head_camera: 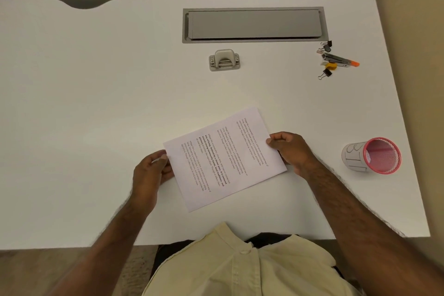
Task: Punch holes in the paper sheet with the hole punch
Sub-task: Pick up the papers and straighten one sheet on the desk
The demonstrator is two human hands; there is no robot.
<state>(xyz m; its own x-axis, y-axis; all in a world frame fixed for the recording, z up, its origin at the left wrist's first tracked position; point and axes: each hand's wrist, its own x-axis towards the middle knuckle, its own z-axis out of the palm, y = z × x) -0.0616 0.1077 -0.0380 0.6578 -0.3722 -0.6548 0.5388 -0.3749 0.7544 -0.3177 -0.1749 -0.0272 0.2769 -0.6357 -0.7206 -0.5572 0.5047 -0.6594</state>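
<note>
Paper sheet, printed with lines of text, sits tilted near the front of the white desk, right in front of you, and you hold it by two opposite edges. Your left hand pinches its left edge, thumb on top and fingers curled beneath. Your right hand is closed on the right edge in the same way. From the head view you cannot tell whether the sheet lies flat or is lifted just off the surface. The grey hole punch stands well apart from the paper, farther back on the desk, just in front of the grey cable hatch. To your right, a pink mesh cup lies tipped on its side, and binder clips cluster with a stapler near the back right.
</note>
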